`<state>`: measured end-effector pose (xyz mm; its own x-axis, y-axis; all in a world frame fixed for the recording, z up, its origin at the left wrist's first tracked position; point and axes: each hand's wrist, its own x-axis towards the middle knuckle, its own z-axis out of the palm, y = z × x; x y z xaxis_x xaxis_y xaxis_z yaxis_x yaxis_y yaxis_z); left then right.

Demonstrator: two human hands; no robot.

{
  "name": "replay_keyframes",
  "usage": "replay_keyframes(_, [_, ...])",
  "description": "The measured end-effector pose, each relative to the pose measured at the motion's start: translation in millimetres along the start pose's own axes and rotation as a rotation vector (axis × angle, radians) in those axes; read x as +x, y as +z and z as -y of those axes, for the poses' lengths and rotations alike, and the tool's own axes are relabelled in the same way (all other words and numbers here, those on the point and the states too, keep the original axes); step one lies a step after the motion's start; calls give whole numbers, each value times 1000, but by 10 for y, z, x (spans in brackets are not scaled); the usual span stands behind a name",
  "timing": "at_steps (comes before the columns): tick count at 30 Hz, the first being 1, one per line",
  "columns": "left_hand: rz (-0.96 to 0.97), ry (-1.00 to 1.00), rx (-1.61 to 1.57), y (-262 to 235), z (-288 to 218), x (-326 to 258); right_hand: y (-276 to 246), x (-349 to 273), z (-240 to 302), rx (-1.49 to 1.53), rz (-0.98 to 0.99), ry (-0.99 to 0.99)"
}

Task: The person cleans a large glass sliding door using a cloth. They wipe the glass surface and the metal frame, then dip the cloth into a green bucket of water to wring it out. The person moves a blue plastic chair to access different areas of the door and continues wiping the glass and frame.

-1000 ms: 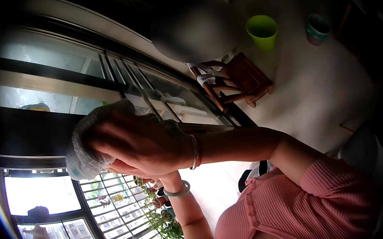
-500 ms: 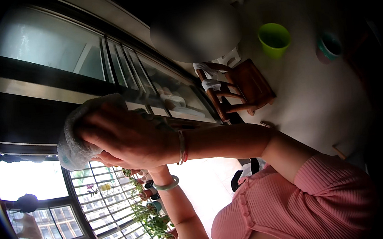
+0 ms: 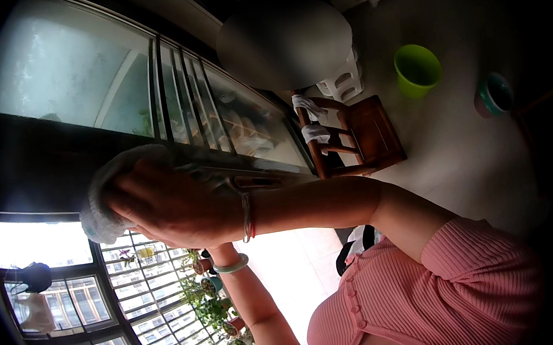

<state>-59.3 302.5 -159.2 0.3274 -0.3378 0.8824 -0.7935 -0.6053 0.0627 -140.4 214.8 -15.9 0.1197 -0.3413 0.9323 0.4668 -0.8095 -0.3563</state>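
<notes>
My right hand (image 3: 166, 206), a thin bracelet and red cord at its wrist, has its fingers curled over a grey fluffy cloth (image 3: 99, 216). The cloth is bunched up at the dark frame (image 3: 28, 156) of a sliding glass door; whether it touches the frame is hard to see. Behind my right hand my left forearm (image 3: 255, 294) rises, with a pale green bangle at the wrist. My left hand is hidden by the right one, so its fingers do not show.
Glass panes (image 3: 67, 73) run along the upper left. A wooden chair (image 3: 376, 133) with white cloths stands near a round table (image 3: 284, 45) and a white plastic stool (image 3: 345, 79). Beyond are a lime-green bucket (image 3: 418, 69) and a teal bucket (image 3: 495, 93). Potted plants (image 3: 209, 305) line a barred window.
The view has shifted, so chair and buckets sit farther right and lower. My right hand, still on the cloth, is slightly farther left in the picture.
</notes>
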Motion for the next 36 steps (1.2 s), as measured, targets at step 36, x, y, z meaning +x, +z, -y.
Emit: replay_keyframes(36, [-4,-101,184,478,57,-310,54,-405,-774,239,142,-3])
